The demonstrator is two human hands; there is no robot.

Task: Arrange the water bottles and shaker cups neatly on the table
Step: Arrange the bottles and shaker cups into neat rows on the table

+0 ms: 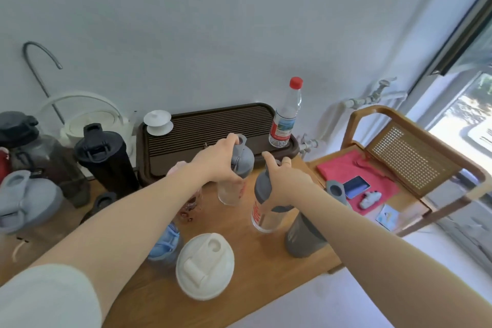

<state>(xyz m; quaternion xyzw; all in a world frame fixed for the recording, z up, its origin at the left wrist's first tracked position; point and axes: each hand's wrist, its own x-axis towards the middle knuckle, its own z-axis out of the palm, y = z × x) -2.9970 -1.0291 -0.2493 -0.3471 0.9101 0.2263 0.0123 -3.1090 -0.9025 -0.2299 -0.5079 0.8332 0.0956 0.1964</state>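
My left hand (pixel 218 160) is wrapped around the grey lid of a clear shaker cup (pixel 231 186); my right hand (pixel 286 181) clamps a clear bottle (pixel 263 214). Both sit just in front of the dark tray (pixel 213 125). Mid-arranging; next I probably line them up beside it.

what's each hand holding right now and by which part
Left hand grips a clear shaker cup by its grey lid. Right hand grips another clear shaker around its dark grey lid.
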